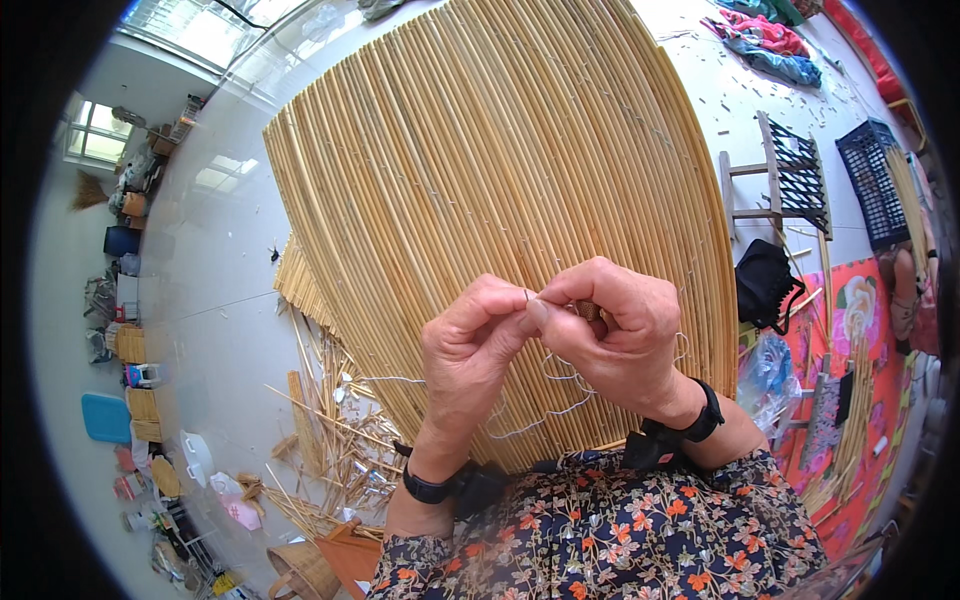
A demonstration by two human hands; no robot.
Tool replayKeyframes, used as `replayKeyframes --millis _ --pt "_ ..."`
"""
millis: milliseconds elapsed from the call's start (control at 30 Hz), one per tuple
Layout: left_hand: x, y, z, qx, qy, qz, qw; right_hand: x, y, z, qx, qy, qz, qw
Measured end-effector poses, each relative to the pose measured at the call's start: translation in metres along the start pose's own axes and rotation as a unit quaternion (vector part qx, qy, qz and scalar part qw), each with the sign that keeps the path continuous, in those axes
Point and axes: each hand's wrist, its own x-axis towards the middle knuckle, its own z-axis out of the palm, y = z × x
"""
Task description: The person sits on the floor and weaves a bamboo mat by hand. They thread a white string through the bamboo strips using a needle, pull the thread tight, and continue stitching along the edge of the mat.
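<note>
Over the near part of a large mat of straw-coloured reed stalks (480, 150), my two hands meet fingertip to fingertip. My left hand (468, 345) is closed in a pinch, with a tiny thin thing at its tips that is too small to name. Thumb and forefinger of my right hand (620, 325) are pinched against it, and the other fingers curl in. A thin white string (545, 418) loops below the hands and comes out by the right hand; its end at the fingertips is hidden. Rows of fine stitching bind the stalks.
Loose stalks and scraps (345, 420) litter the floor at the left, near a woven basket (305, 568). To the right are a small folding stool (770, 185), a black bag (768, 285), a dark crate (870, 180) and a red floral cloth (850, 300). Another person's arm (905, 295) shows at the far right.
</note>
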Motion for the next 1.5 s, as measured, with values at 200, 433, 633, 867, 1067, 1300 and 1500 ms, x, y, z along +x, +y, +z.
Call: replayKeyframes --millis 200,433,633,867,1067,1300,1500 --pt "0.0 0.0 0.0 0.003 0.003 -0.002 1.0 0.0 -0.001 0.0 0.006 -0.001 0.006 1.0" --pt "0.001 0.005 0.003 0.009 0.002 0.0 1.0 0.001 -0.001 0.0 0.003 -0.002 0.004 1.0" --pt "0.001 0.007 0.002 0.021 -0.002 -0.003 1.0 0.001 -0.002 0.0 -0.002 -0.002 0.01 1.0" --pt "-0.001 0.004 0.001 0.009 0.009 0.0 1.0 0.002 -0.002 0.001 0.015 -0.01 0.018 1.0" --pt "-0.002 0.003 0.001 0.01 0.015 0.011 1.0 0.002 -0.002 0.0 0.04 -0.027 0.07 0.996" --pt "0.003 0.014 -0.006 0.064 0.004 -0.031 0.997 0.002 -0.004 0.0 0.238 -0.063 0.263 0.933" --pt "0.01 0.024 -0.015 0.082 0.012 0.046 0.996 0.01 0.003 -0.007 0.379 -0.167 0.372 0.831"
